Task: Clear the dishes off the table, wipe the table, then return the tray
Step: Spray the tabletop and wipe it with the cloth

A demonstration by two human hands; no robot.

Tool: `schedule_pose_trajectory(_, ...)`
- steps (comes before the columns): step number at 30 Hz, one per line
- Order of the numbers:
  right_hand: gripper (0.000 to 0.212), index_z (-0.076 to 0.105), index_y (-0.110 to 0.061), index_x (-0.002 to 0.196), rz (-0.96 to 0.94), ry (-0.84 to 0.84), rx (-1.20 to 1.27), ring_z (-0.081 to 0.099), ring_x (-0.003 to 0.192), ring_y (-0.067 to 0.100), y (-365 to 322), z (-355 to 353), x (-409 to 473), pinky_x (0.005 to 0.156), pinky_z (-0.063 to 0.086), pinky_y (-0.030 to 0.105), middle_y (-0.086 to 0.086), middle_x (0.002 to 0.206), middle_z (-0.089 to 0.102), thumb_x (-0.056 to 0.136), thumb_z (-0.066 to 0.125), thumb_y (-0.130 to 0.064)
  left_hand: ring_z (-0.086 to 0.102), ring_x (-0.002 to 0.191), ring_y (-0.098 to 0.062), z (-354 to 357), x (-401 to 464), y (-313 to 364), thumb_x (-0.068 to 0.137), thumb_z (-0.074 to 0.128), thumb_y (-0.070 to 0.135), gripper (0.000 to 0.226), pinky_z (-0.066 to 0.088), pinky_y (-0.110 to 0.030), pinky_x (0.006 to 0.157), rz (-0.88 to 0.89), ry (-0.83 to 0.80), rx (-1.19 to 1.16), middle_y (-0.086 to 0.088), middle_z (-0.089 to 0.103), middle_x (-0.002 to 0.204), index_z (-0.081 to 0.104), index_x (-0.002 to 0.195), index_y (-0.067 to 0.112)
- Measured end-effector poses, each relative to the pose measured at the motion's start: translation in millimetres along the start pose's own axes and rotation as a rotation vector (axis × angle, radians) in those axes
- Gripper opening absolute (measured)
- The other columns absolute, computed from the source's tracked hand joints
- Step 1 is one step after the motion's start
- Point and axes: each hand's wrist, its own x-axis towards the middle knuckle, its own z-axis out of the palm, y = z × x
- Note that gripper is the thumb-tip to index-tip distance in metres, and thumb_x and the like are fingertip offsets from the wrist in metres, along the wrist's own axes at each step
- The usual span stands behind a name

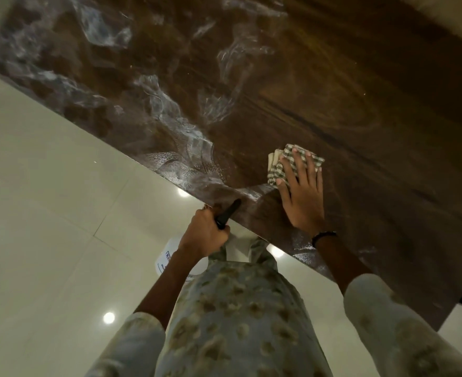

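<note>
The dark brown wooden table (306, 77) fills the upper part of the head view, with whitish wet streaks across its left half. A folded checked cloth (280, 161) lies near the table's front edge. My right hand (303, 191) presses flat on the cloth with straight, spread fingers. My left hand (205, 235) is at the table's edge and grips a white spray bottle (170, 261) by its black trigger head (228, 213); most of the bottle is hidden behind my hand and arm. No dishes or tray are in view.
Glossy pale floor tiles (47, 213) lie to the left and below the table, with ceiling lights reflected in them. My patterned clothing (238, 308) fills the bottom centre. The table's front edge runs diagonally from upper left to lower right.
</note>
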Motion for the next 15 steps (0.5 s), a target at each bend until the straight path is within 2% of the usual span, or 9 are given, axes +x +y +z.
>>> schedule_pose_trajectory(2,0.05,0.029,-0.026,0.151,-0.018,-0.013,0.008,0.007,0.149,0.025,1,2,-13,0.119,0.01,0.051,0.001,0.161,0.018,0.102,0.034,-0.037,0.035,0.045,-0.01,2,-4,-2,0.076,0.063,0.006,0.015,0.026,-0.017,0.047,0.006,-0.02,0.026,0.004,0.039,0.054,0.051,0.068,0.01)
schedule_pose_trajectory(5,0.05,0.03,-0.025,0.15,-0.041,-0.029,0.002,0.009,0.149,0.026,-2,5,-28,0.119,0.011,0.052,0.002,0.16,0.019,0.102,0.031,-0.038,0.033,0.045,-0.012,4,-6,-8,0.075,0.061,0.003,0.031,0.028,-0.024,0.049,0.004,-0.04,0.023,0.001,0.038,0.053,0.042,0.058,0.021)
schedule_pose_trajectory(11,0.049,0.033,-0.025,0.149,0.01,0.008,0.022,0.009,0.149,0.027,-16,13,-34,0.118,0.009,0.053,0.003,0.16,0.022,0.101,0.032,-0.038,0.031,0.048,-0.018,-1,0,-13,0.077,0.06,0.007,0.021,0.026,-0.023,0.045,-0.02,-0.032,0.096,0.004,0.034,0.055,0.043,0.067,0.014)
schedule_pose_trajectory(15,0.049,0.033,-0.027,0.149,-0.097,-0.012,0.032,0.012,0.148,0.028,-47,19,-22,0.118,0.01,0.054,0.002,0.16,0.021,0.101,0.033,-0.037,0.035,0.045,-0.014,-7,4,-18,0.077,0.058,0.007,0.017,0.024,-0.02,0.045,-0.047,0.026,0.083,0.002,0.039,0.052,0.046,0.066,0.013)
